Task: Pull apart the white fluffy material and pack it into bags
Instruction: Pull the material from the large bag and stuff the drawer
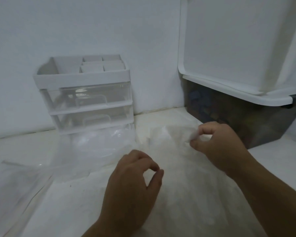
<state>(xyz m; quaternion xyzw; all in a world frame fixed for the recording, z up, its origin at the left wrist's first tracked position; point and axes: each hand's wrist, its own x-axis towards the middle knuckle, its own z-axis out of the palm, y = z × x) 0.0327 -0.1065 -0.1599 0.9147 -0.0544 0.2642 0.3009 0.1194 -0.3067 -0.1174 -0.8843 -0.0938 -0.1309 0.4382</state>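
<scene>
View from above a white table set against a white wall, with two bare hands working low in the picture. A thin, wispy sheet of white fluffy material lies spread on the table, running from between the hands down toward the viewer. The right hand is at the sheet's far right edge, thumb and forefinger pinching a small pale tuft of it, lifted just above the surface. The left hand is nearer, at the sheet's left edge, fingers curled, thumb and forefinger tips pressed together; through the blur it seems to pinch a fine strand of the fluff. The bulk of the material lies between and below both pinches. Left of the hands lie crumpled clear plastic bags, in front of a clear drawer organiser. Behind the right hand sits a dark storage bin with a white lid.
</scene>
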